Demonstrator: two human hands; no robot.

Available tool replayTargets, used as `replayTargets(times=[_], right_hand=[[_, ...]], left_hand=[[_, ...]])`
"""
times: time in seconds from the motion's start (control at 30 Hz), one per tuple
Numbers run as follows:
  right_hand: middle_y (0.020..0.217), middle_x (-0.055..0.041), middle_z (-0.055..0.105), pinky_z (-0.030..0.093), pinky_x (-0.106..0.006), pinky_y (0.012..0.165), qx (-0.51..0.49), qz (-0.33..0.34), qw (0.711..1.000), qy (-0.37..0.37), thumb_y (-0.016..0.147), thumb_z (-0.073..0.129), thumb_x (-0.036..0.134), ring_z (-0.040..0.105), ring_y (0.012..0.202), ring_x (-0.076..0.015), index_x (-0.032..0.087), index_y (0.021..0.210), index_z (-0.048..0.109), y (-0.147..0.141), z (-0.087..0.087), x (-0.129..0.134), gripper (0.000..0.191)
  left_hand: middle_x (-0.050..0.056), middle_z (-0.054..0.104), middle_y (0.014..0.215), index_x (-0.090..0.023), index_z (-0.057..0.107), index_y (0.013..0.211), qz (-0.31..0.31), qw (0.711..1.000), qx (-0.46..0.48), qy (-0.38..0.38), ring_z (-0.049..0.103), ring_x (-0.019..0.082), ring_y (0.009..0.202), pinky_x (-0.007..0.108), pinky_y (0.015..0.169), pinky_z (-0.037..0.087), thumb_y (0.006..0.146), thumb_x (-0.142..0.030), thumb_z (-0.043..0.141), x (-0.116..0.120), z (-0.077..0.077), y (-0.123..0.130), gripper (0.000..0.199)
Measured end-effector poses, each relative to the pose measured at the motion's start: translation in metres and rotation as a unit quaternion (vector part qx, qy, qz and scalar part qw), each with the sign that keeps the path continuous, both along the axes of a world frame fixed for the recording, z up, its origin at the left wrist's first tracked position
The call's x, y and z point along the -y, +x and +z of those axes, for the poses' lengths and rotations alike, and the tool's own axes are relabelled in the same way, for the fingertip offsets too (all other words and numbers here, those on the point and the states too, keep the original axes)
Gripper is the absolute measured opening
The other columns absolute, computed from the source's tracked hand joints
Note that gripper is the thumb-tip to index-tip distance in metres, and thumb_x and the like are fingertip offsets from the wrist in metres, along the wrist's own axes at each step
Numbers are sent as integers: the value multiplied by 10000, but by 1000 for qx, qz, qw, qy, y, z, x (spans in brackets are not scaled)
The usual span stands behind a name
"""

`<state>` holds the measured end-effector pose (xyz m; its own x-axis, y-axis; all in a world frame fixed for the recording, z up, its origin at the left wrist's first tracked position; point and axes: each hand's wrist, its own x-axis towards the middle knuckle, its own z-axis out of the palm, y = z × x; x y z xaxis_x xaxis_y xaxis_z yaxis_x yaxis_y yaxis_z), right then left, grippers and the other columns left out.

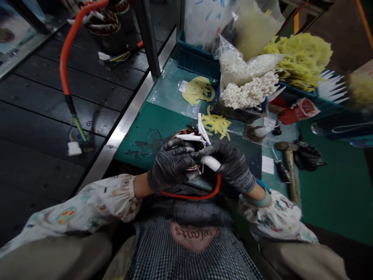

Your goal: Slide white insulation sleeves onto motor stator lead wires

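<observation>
1. My left hand (170,165): grey knit glove with a dark coating, fingers curled closed over the wire bundle (186,134). Exactly how they grip is hidden.
2. My right hand (230,167): same glove, fingers closed around a white sleeve (210,163). The two hands nearly touch.
3. The wire bundle: red and dark leads on a wound coil, held between my hands at the near edge of the worktop (151,140). Much of it is hidden by my fingers.
4. Just above my hands: loose white tubes (201,128), touching the bundle.
5. Below my hands: an orange cable (192,196), looping in front of my apron (186,233).
6. On the worktop, near: yellow strips (215,123) and a yellow ring-shaped sheet (198,90) on clear plastic.
7. Farther along: a clear bag of white pieces (247,91), a heap of yellow strips (300,60) and a blue crate (195,58).
8. To my right: a wooden-handled hammer (290,171), a small screwdriver (280,169) and a black plastic bag (307,155).
9. To my left, beyond a steel edge (122,130): a dark perforated deck (72,89) carrying another wound coil (103,21), with an orange cable (65,66) ending in a white connector (74,148).
</observation>
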<state>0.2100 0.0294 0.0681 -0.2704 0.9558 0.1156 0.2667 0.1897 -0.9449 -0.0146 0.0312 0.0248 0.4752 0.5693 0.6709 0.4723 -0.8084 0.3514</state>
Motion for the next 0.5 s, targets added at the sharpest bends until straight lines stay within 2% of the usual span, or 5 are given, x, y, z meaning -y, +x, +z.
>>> replayTargets(times=[0.2, 0.3, 0.37, 0.43, 0.5], right_hand=[[1014, -11, 863, 686, -359, 876, 7, 15, 999, 46, 994, 799, 291, 816, 920, -194, 296, 1067, 838, 0, -10, 5, 83], [1079, -31, 851, 689, -354, 879, 32, 99, 986, 127, 1045, 728, 331, 811, 970, -191, 296, 1111, 828, 7, -20, 10, 125], [1059, -39, 838, 688, -340, 821, 61, 153, 976, 143, 1060, 697, 385, 799, 930, -192, 280, 1103, 821, 13, -28, 14, 168], [985, -31, 819, 676, -312, 731, 78, 143, 979, 120, 1078, 671, 409, 778, 829, -181, 262, 1145, 793, 18, -34, 18, 203], [960, -23, 807, 673, -307, 729, 81, 121, 980, 139, 1100, 643, 379, 775, 822, -182, 262, 1202, 762, 22, -37, 22, 196]], left_hand=[[4, 868, 1088, -248, 727, 1128, 0, 1000, 7, -12, 830, 188, 1043, 450, 1112, 570, 1045, -353, 692, 1, 2, 1, 139], [-1, 862, 1145, -251, 729, 1139, -15, 999, 3, -35, 819, 189, 1098, 455, 1178, 534, 1051, -380, 681, 2, 2, -1, 163], [-5, 859, 1159, -249, 730, 1119, -26, 999, 2, -45, 808, 189, 1127, 464, 1230, 497, 1057, -362, 644, 2, 2, -2, 155], [3, 858, 1131, -245, 726, 1091, -26, 999, 10, -41, 807, 189, 1114, 462, 1238, 491, 1038, -336, 640, 2, 3, -1, 136], [9, 858, 1092, -246, 721, 1067, -20, 999, 19, -40, 813, 190, 1079, 460, 1226, 499, 1000, -310, 683, 2, 4, 0, 100]])
